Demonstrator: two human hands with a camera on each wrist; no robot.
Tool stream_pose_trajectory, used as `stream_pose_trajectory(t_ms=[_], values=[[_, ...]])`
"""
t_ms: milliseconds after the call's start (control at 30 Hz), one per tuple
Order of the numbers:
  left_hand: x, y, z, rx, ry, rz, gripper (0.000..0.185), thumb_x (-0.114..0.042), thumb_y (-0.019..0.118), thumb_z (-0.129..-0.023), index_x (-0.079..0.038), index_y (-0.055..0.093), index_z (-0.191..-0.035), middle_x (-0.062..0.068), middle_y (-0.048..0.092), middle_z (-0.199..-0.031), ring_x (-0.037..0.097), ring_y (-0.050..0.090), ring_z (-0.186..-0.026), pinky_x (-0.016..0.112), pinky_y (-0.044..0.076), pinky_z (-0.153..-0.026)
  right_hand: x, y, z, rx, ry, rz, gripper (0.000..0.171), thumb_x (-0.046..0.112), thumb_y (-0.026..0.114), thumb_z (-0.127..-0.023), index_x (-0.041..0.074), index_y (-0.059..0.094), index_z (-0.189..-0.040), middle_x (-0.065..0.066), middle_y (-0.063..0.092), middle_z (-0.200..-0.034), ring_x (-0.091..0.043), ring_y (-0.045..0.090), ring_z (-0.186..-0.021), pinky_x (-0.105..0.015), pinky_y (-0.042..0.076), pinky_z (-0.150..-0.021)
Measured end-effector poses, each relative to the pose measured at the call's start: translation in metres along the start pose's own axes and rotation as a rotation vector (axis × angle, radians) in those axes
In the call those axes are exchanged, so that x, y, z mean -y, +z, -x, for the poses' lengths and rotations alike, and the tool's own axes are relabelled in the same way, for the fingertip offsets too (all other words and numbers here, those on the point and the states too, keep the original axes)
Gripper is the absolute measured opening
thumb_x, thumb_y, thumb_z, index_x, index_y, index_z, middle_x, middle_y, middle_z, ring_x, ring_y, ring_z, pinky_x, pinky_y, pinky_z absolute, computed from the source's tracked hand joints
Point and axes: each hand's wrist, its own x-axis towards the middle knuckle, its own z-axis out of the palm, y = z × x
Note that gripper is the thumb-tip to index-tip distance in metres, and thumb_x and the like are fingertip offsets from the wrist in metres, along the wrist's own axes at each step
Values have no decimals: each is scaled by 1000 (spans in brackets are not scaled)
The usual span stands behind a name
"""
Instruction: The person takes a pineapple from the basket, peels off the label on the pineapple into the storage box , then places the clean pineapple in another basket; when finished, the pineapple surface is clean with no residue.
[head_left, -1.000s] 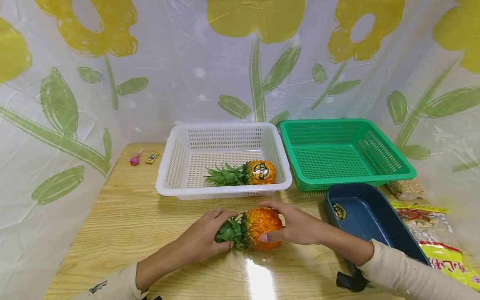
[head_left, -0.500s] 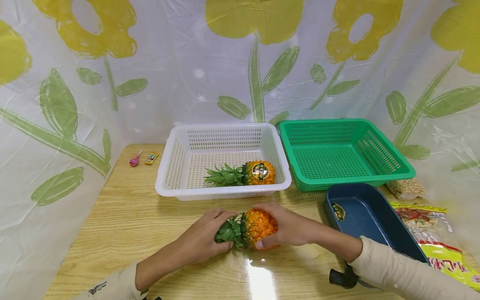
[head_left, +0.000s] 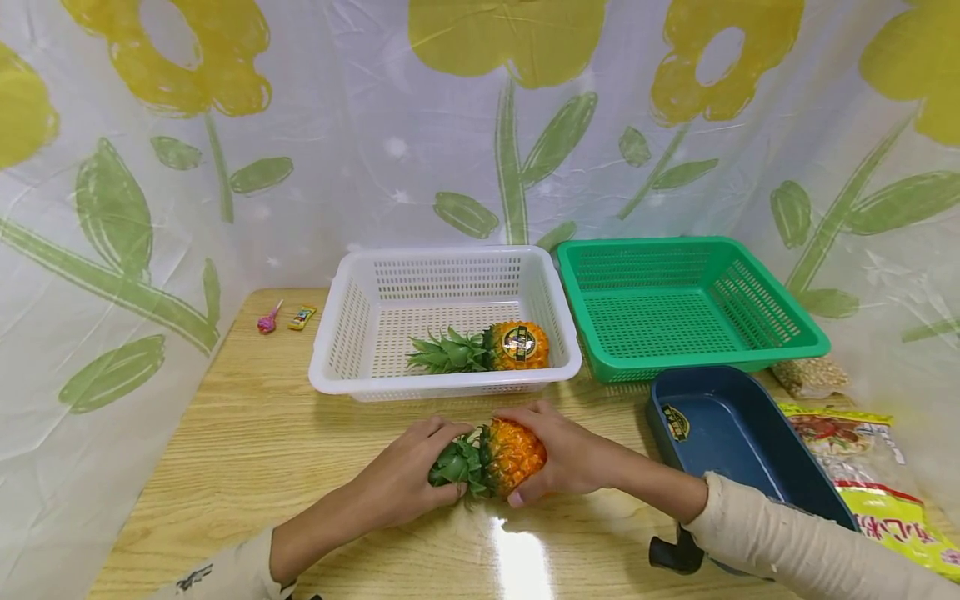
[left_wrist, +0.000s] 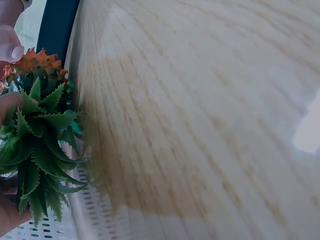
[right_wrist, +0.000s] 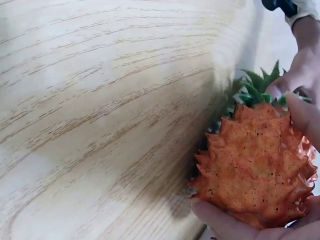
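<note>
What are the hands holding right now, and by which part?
One small orange pineapple lying on the table: left hand grips its green leafy crown, right hand its body.

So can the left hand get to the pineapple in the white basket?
Probably yes. The left hand grips the leaves of the near pineapple, so it is busy. But the white basket is open on top, just behind, and nothing lies between the hand and the pineapple inside.
</note>
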Motion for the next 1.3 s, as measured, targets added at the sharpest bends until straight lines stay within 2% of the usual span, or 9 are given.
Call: stream_pose_trajectory(t_ms=[267,700,967,1133,1300], values=[[-1,0,1,-12,-5,-6,66,-29,80,-81,-14,55,-141,5,58,-126,19,57,-112,42,54,-91,1,3,0,-27,5,28,94,25,92,-69,14,45,-149,-15,44,-126,-27,55,-106,-43,56,-84],[-1,-1,3,10,-21,9,68,-38,81,-83,-18,53,-143,4,58,-130,23,58,-118,47,52,-96,2,2,0,-45,-23,84,91,22,93,-67,13,49,-146,-15,47,-128,-27,56,-106,-45,55,-85],[-3,-6,7,32,-29,16,68,-48,77,-84,-22,53,-142,0,57,-130,18,58,-115,44,54,-89,2,0,2,-31,-34,83,90,24,93,-68,16,49,-146,-14,48,-127,-26,57,-106,-43,56,-83],[-4,-11,10,44,3,6,70,-54,73,-86,-24,50,-145,1,55,-135,22,57,-121,47,53,-93,1,-3,5,-29,-28,83,91,24,92,-68,20,48,-147,-13,49,-127,-25,58,-104,-42,56,-82],[-6,-15,12,34,40,-14,71,-58,69,-88,-24,48,-147,2,53,-139,25,56,-125,50,52,-95,1,-7,9,-41,-33,90,90,20,91,-67,17,48,-146,-16,48,-130,-27,58,-104,-41,56,-80]])
